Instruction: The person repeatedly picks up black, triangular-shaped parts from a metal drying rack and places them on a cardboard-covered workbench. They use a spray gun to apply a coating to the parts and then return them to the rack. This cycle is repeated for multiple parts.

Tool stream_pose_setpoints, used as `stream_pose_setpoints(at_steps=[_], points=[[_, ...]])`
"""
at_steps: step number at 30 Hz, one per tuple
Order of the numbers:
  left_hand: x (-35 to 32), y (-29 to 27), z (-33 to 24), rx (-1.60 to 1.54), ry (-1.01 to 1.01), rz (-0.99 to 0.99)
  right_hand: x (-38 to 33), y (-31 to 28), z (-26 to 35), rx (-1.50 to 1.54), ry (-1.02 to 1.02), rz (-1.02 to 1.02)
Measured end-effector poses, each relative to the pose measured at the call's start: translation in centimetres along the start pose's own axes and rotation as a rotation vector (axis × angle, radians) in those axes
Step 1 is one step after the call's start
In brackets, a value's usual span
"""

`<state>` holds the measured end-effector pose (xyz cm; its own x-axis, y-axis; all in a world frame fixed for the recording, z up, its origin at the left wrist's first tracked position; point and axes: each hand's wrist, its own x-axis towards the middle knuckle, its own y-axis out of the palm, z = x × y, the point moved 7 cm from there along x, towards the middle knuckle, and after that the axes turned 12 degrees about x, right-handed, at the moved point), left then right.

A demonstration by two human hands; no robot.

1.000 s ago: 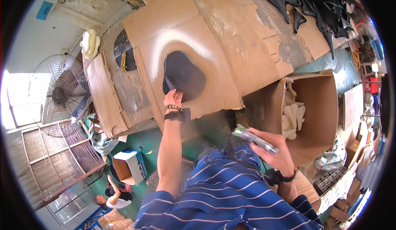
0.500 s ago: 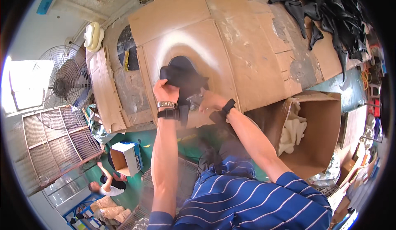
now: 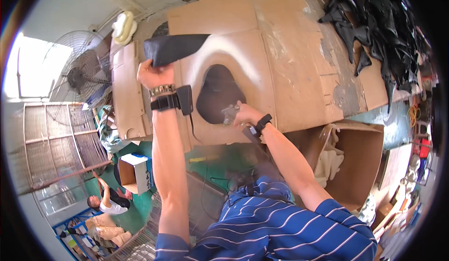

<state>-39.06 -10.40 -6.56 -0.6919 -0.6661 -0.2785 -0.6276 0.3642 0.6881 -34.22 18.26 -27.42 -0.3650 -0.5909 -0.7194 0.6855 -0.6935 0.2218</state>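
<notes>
My left hand (image 3: pixel 156 76) grips a black saddle cover (image 3: pixel 173 49) by its lower edge. The cover hangs tilted above the left part of the cardboard, its narrow end pointing right. In my right hand (image 3: pixel 247 115) is a small metal spray gun (image 3: pixel 230 114), its nozzle side facing left, partly blurred. The spray gun is over the lower right edge of a dark saddle-shaped patch (image 3: pixel 217 90) on the cardboard sheet (image 3: pixel 187 78). A whitish arc marks the cardboard around the patch's far side.
Many black saddle covers (image 3: pixel 374 32) are heaped at the far right. A cardboard box (image 3: pixel 358 163) with cream foam pads (image 3: pixel 329 165) stands at the table's right front. A yellow-white foam stack (image 3: pixel 124 27) and a large fan (image 3: pixel 82 71) are at left. A person (image 3: pixel 110 200) sits lower left.
My left hand has moved left and away from me, carrying the black saddle cover off the dark patch, which now shows. My right hand with the spray gun has shifted slightly right.
</notes>
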Motion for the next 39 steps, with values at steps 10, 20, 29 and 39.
stream_pose_setpoints(at_steps=[10,20,29,39], points=[[-22.2,-17.9,-8.7,-0.233,0.134,-0.121,-1.8,4.2,1.3,-0.161,-0.214,-0.076],[-53.3,-37.2,-5.5,-0.475,0.427,-0.783,-10.2,16.2,-4.0,-0.510,-0.108,0.369],[-75.3,-48.2,-2.3,-0.728,0.896,-1.134,-16.2,26.2,-8.6,-1.013,-0.324,0.676],[-92.5,-55.3,-5.7,-0.792,1.341,-1.198,-21.1,36.5,-14.8,-1.118,-0.241,0.824]])
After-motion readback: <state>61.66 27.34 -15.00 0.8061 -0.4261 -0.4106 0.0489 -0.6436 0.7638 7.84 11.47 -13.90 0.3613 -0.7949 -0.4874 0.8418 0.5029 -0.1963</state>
